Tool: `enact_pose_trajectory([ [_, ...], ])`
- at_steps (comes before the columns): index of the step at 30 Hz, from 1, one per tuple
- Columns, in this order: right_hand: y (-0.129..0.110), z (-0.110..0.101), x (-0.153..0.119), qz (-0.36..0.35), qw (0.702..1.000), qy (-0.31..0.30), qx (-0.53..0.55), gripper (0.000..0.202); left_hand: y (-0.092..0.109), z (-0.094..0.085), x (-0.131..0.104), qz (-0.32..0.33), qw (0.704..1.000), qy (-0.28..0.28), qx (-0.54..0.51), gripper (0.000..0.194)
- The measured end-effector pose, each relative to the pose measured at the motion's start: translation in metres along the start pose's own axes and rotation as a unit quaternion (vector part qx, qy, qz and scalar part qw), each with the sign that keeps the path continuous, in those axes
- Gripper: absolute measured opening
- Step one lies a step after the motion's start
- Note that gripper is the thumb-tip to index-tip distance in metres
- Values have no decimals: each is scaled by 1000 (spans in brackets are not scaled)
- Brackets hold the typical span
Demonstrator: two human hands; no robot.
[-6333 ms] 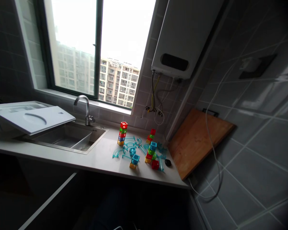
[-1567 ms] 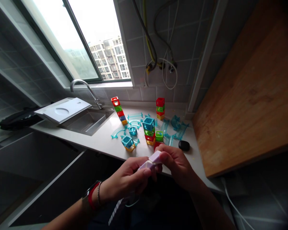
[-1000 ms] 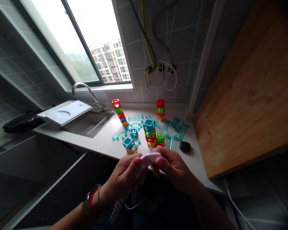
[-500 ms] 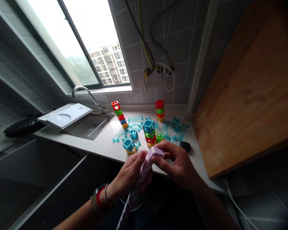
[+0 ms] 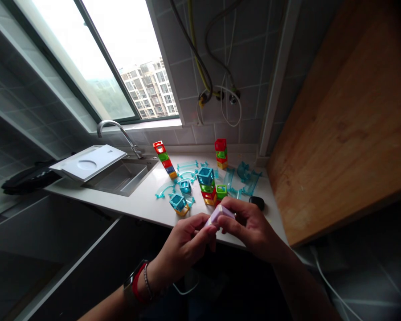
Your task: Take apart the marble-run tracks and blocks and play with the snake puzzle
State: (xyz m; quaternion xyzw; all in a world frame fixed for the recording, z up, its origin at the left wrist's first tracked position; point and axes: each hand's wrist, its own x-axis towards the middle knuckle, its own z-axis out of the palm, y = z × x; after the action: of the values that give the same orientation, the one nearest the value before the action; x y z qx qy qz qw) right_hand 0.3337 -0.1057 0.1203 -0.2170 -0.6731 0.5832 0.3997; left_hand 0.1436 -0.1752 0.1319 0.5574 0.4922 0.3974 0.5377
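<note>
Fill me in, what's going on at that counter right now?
A person is holding a small lilac object between the left hand and the right hand, at the front edge of the white counter. Beyond the hands stands a blue-topped block stack, with teal track pieces lying around. A black case sits just past the right hand.

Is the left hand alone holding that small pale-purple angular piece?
No: the left hand and the right hand both grip the pale-purple angular piece.
</note>
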Motion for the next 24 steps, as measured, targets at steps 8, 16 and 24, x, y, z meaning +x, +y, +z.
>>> enact_pose_trajectory([
  [8, 6, -3, 2, -73, 985, -94, 127, 42, 21, -8, -8, -71, 980, -148, -116, 47],
  [16, 9, 7, 4, -74, 982, -94, 145, 42, 6, -17, -5, -73, 985, -148, -59, 71],
  [24, 23, 22, 10, 5, 975, 31, 221, 37, -11, -5, -2, 111, 989, 84, 51, 31],
])
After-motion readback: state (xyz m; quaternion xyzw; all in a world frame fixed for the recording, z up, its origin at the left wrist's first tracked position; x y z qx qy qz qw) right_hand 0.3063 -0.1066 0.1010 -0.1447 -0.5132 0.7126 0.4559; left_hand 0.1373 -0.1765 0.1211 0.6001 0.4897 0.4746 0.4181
